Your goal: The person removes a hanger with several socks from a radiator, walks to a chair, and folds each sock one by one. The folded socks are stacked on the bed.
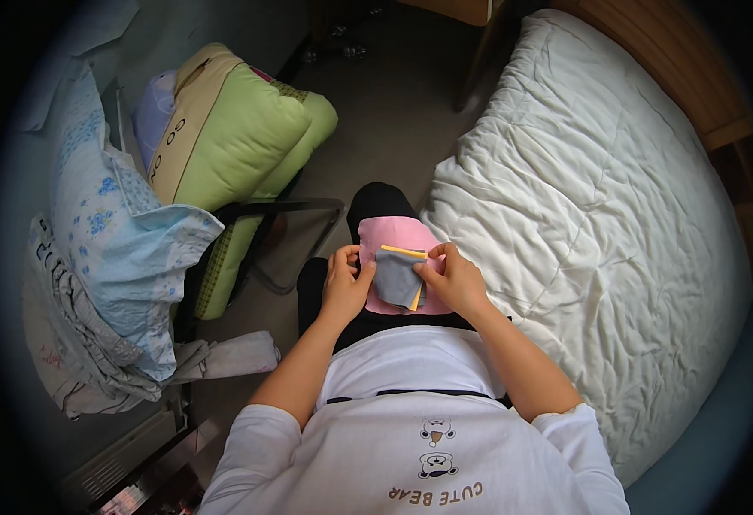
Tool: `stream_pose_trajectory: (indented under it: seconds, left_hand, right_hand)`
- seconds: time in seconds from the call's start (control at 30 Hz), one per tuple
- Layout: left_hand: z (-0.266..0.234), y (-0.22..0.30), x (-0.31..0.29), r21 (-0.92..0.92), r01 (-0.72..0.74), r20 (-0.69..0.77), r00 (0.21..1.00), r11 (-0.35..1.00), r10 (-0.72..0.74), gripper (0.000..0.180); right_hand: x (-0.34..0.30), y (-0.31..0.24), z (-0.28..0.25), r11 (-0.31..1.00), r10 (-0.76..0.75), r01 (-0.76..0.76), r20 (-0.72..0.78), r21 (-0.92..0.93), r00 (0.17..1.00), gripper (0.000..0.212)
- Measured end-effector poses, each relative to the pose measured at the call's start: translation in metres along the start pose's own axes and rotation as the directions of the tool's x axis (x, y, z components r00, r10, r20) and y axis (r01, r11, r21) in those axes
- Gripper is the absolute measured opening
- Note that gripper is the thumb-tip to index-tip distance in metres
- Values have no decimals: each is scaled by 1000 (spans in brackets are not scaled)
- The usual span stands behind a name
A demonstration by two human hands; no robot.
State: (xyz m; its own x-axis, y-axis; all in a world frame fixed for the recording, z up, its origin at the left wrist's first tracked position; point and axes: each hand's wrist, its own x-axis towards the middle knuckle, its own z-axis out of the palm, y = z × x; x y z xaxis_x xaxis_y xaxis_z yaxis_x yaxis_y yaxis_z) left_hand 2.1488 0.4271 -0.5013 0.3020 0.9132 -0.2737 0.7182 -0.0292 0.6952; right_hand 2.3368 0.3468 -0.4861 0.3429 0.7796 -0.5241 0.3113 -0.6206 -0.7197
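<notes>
In the head view, the small stack of cloth pieces sits on the person's lap, over the black pants (pixel 381 199). A gray piece (pixel 396 276) is on top. A yellow piece (pixel 415 297) peeks out under it, at the top and along the right side. Both lie over a bigger pink piece (pixel 394 230).

The right hand (pixel 461 279) is at the right side of the stack. Its thumb and first finger are nearly together, with the edge of the gray piece pinched there. The left hand (pixel 342 287) is at the left side, its fingers curled in and its thumb by the gray edge. I can't tell if it really grips the cloth or just rests there.

The pieces look thin, so they should be light and soft, and a bit floppy. They don't look like they would break, but the layers could slide apart. The best places to hold are the side edges, with thumb on top and a finger below, pinching every layer together. A gentle pinch should be enough.
</notes>
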Motion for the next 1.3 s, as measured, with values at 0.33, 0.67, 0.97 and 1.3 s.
stream_pose_trajectory:
  seconds: [0.33, 0.67, 0.97, 1.3]
  left_hand:
    - [-12, 26, 15, -576, 459, 427, 874, 676, -230, 25]
    - [-28, 67, 11, -785, 618, 618, 780, 35, 93, 20]
    - [-36, 95, 6, -754, 642, 657, 732, 138, 181, 38]
    - [-46, 103, 9, -742, 434, 542, 837, 511, 77, 35]
  right_hand:
    - [7, 20, -13, 569, -67, 11, 34, 823, 997, 18]
    - [7, 84, -77, 974, -217, 212, -611, -81, 762, 29]
    - [-12, 17, -42, 418, -166, -223, 315, 881, 934, 63]
    - [-26, 6, -76, 580, -254, -117, 315, 806, 914, 38]
